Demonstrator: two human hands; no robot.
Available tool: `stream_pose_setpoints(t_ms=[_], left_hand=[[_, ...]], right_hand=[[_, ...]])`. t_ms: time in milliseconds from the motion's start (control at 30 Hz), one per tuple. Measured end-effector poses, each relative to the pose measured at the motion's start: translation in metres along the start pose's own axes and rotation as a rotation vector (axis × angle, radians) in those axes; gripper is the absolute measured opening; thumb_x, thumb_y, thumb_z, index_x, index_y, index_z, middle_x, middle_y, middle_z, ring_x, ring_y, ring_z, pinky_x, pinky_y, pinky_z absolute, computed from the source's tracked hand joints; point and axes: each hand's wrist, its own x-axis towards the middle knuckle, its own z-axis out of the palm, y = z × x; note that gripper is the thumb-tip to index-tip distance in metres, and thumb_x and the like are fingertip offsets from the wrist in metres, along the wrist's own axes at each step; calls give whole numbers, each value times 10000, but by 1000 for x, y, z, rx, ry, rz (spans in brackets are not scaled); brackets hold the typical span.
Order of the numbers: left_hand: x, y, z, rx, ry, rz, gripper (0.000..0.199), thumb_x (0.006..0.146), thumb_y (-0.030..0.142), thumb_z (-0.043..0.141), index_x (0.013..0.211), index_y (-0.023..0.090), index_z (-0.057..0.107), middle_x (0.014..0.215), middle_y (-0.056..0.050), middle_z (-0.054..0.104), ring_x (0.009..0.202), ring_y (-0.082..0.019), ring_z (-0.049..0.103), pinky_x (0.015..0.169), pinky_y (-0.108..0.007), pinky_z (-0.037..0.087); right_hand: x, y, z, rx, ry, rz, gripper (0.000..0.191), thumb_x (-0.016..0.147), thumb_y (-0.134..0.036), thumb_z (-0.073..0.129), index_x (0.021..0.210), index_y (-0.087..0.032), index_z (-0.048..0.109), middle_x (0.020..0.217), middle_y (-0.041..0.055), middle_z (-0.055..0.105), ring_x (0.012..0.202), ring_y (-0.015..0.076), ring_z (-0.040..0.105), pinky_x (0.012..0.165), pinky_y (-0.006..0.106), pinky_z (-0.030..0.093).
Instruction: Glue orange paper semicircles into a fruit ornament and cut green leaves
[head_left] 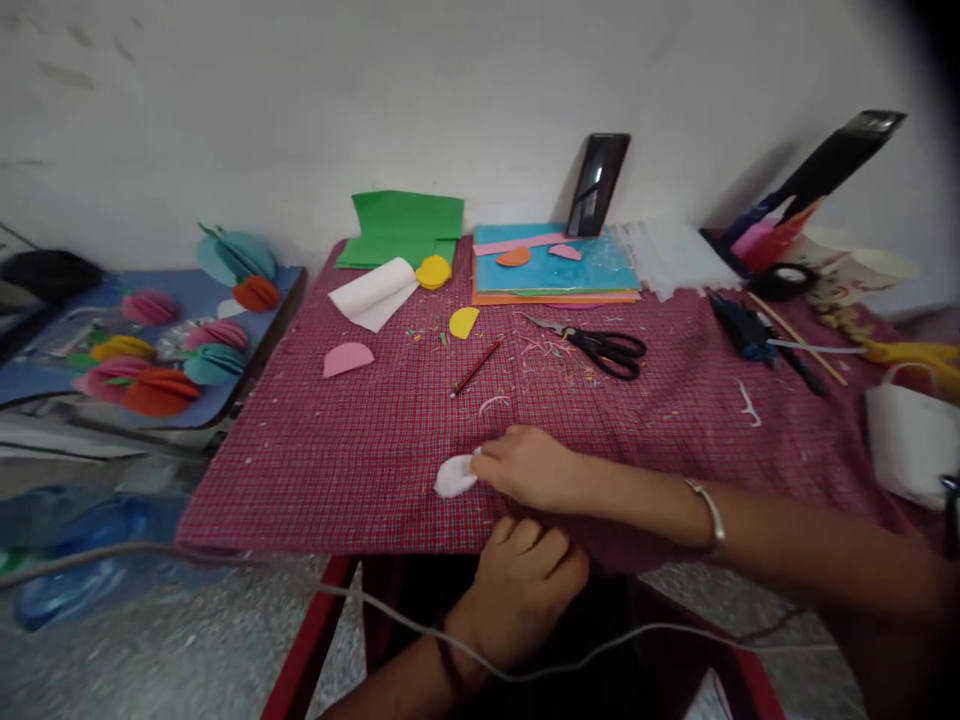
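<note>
Near the front edge of the table, my right hand (529, 468), with a silver bangle on its wrist, is closed at the fingertips on a small soft white wad (454, 477); whether it is cotton or tissue I cannot tell. My left hand (525, 585) is just below, at the table edge, with its fingers curled. Anything inside that hand is hidden. Beyond the hands lie a dark red pencil (478, 368), black-handled scissors (607, 350), a pink paper half-circle (349, 359) and a yellow paper piece (463, 322).
A checked red cloth (315, 480) covers the table. Green sheets (405, 225), blue sheets (540, 275) and a leaning phone (598, 185) stand at the back. A yellow glue gun (915, 355) is at right. Colourful paper fruit shapes (161, 390) lie on a blue table at left. A cable (405, 625) crosses in front.
</note>
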Motion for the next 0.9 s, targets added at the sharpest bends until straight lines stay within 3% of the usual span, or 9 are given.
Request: stream_pose_setpoints(t_ms=[167, 233, 367, 400, 467, 567, 667, 800, 900], left_hand=[[0, 1, -2, -43, -89, -1, 404, 878, 586, 514, 897, 194, 608, 785, -4, 592, 743, -166, 462, 647, -349, 280], [-1, 1, 0, -49, -113, -4, 497, 866, 667, 451, 898, 195, 604, 787, -7, 592, 736, -168, 459, 639, -350, 274], [4, 1, -9, -92, -220, 90, 557, 894, 663, 384, 1047, 170, 594, 908, -28, 622, 820, -179, 503, 677, -348, 335], [6, -1, -16, -102, -250, 142, 544, 917, 624, 380, 1114, 157, 576, 964, -39, 629, 863, -181, 520, 704, -347, 360], [8, -8, -35, -97, -300, 235, 492, 957, 521, 384, 1226, 134, 526, 1081, -61, 633, 964, -180, 544, 790, -343, 401], [-2, -36, -70, -14, -302, 195, 422, 964, 438, 421, 1242, 138, 525, 1193, -82, 629, 1119, -191, 537, 959, -347, 396], [-40, -86, -107, 127, -188, -86, 373, 938, 377, 488, 1253, 181, 529, 1254, -97, 623, 1202, -217, 522, 1050, -384, 365], [-115, -165, -155, 410, 105, -843, 427, 922, 387, 447, 1258, 135, 529, 1291, -186, 582, 1214, -310, 520, 1042, -474, 373], [-156, -201, -177, 258, 255, -1281, 480, 902, 495, 365, 1056, 108, 604, 1048, -188, 670, 998, -320, 618, 897, -458, 467]], right_hand=[[18, 46, -18, -121, 55, 617, 260, 977, -280, 423, 1058, -149, 632, 808, 94, 714, 655, 196, 602, 564, 276, 309], [22, 35, -25, -102, 95, 591, 259, 977, -291, 423, 1064, -158, 628, 861, 96, 725, 705, 202, 625, 593, 278, 324], [30, -15, -14, 40, -40, 68, 189, 965, -239, 459, 967, -201, 644, 868, 52, 726, 747, 182, 637, 657, 280, 353], [32, -19, -10, 51, -64, 64, 164, 951, -230, 484, 947, -204, 646, 845, 47, 728, 731, 180, 639, 652, 280, 350], [37, -12, -9, 38, -41, 308, 157, 946, -236, 498, 926, -191, 648, 827, 66, 733, 696, 182, 644, 620, 277, 336], [48, 5, -21, 8, 42, 477, 240, 986, -243, 416, 1053, -134, 619, 909, 149, 734, 743, 216, 668, 612, 289, 336], [67, -7, -36, 47, 36, 381, 220, 979, -310, 462, 1102, -195, 605, 919, 75, 745, 790, 205, 681, 637, 270, 366], [110, -45, -39, 130, 17, 216, 215, 978, -330, 463, 1114, -217, 586, 949, 40, 740, 826, 199, 689, 682, 270, 411], [157, -72, -32, 139, 44, 195, 251, 984, -333, 431, 1153, -185, 544, 939, 73, 739, 820, 228, 700, 668, 289, 445]])
